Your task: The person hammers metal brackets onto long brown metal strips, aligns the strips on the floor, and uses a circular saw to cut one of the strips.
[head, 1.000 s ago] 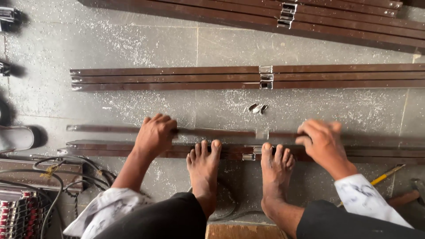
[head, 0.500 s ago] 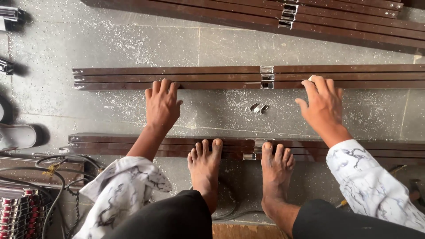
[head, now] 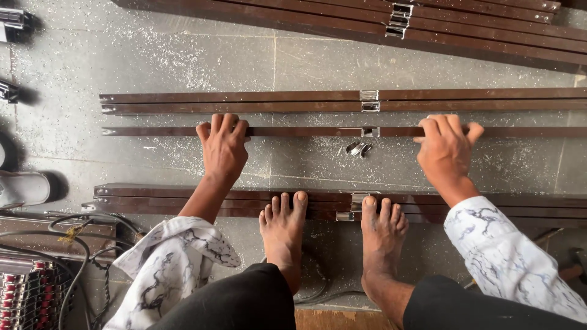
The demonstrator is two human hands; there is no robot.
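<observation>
My left hand (head: 223, 142) curls its fingers over a single brown bar (head: 306, 131) lying across the stone floor (head: 153, 61), and my right hand (head: 446, 146) grips the same bar further along, fingers hooked over its far edge. The bar sits just below a pair of matching bars (head: 244, 101). Small metal clips (head: 356, 148) lie just beside it, between my hands. My bare toes (head: 287, 205) rest on a nearer stack of bars (head: 153, 198).
</observation>
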